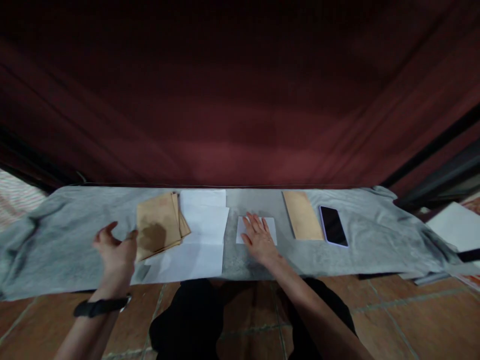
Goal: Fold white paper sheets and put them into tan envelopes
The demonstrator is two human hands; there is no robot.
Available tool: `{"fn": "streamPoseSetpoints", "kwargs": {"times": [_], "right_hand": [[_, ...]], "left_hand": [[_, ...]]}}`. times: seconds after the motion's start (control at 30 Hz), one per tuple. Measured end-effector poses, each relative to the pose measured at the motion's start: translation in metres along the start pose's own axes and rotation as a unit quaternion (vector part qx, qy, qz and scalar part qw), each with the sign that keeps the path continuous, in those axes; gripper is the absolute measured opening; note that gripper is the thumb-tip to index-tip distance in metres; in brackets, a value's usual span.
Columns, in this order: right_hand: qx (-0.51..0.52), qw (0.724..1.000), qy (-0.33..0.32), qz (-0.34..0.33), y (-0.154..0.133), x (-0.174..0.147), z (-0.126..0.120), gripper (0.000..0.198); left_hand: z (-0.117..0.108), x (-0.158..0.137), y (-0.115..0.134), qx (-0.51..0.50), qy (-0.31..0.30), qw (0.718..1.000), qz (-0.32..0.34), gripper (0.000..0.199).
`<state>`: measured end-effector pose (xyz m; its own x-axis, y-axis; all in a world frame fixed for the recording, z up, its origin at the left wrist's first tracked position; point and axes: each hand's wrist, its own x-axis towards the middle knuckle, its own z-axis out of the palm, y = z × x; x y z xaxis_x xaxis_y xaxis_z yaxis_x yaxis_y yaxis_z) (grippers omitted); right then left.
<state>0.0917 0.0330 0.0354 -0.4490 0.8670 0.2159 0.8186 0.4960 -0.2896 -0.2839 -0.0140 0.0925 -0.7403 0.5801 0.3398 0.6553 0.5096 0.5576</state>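
My right hand (258, 239) lies flat, fingers outstretched, on a small white piece of paper (241, 236), which looks folded. My left hand (117, 250), with a dark band on the wrist, is beside the left edge of a stack of brown paper envelopes (159, 215). Its fingers are spread, slightly blurred, with nothing seen between them; whether the thumb touches the stack I cannot tell. Several white paper sheets (204, 235) with crease lines lie partly beneath the envelopes. To the right of the small paper is a single brown envelope (304, 217).
A phone (333, 226) with a dark screen and a pale purple case lies right of the single envelope. Grey cloth (258, 200) covers the long narrow surface. A dark red panel (240, 125) rises behind it. Below are my knees and a tiled floor (378, 320).
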Motion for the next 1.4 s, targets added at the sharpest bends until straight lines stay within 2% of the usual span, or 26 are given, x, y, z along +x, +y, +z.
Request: {"fn": "streamPoseSetpoints", "kwargs": {"times": [0.03,0.07,0.13,0.2,0.27,0.33,0.43,0.53,0.63,0.8,0.87,1.0,1.1,1.4], "right_hand": [[-0.012,1.000,0.000,0.025,0.009,-0.004,0.001,0.055],[-0.024,0.999,0.000,0.048,0.018,-0.008,0.003,0.056],[-0.043,0.996,-0.005,0.072,0.030,-0.017,0.008,0.057],[-0.056,0.995,-0.012,0.076,0.037,-0.024,0.014,0.059],[-0.065,0.995,-0.018,0.067,0.041,-0.029,0.017,0.059],[-0.073,0.996,-0.025,0.053,0.044,-0.031,0.017,0.058],[-0.079,0.994,-0.029,0.063,0.052,-0.032,0.014,0.054],[-0.080,0.992,-0.020,0.095,0.062,-0.034,0.010,0.054],[-0.080,0.989,-0.009,0.121,0.070,-0.038,0.008,0.056],[-0.071,0.985,0.023,0.157,0.073,-0.042,0.005,0.056],[-0.056,0.988,0.039,0.141,0.068,-0.042,0.003,0.055],[-0.013,0.999,0.025,0.039,0.050,-0.038,0.004,0.055],[-0.004,1.000,0.001,0.014,0.041,-0.037,0.009,0.053],[-0.057,0.998,0.012,0.036,0.056,-0.043,0.013,0.058]], "left_hand": [[0.005,-0.009,0.014,-0.044,0.004,0.999,0.000,0.059],[0.012,-0.021,0.032,-0.085,-0.008,0.995,0.048,0.058],[0.029,-0.057,0.074,-0.156,-0.085,0.971,0.159,0.056],[0.052,-0.104,0.115,-0.199,-0.178,0.931,0.247,0.060],[0.077,-0.153,0.146,-0.179,-0.275,0.886,0.328,0.064],[0.100,-0.191,0.161,-0.116,-0.335,0.850,0.390,0.063],[0.121,-0.215,0.160,-0.025,-0.345,0.836,0.427,0.061],[0.128,-0.212,0.146,0.026,-0.280,0.857,0.431,0.065],[0.130,-0.205,0.135,0.037,-0.235,0.871,0.429,0.071],[0.132,-0.201,0.133,0.024,-0.205,0.888,0.411,0.070],[0.130,-0.201,0.135,0.016,-0.197,0.887,0.417,0.066],[0.127,-0.207,0.138,0.001,-0.217,0.846,0.487,0.061],[0.129,-0.212,0.137,0.002,-0.237,0.829,0.507,0.061],[0.128,-0.208,0.133,0.034,-0.235,0.847,0.476,0.064]]}}
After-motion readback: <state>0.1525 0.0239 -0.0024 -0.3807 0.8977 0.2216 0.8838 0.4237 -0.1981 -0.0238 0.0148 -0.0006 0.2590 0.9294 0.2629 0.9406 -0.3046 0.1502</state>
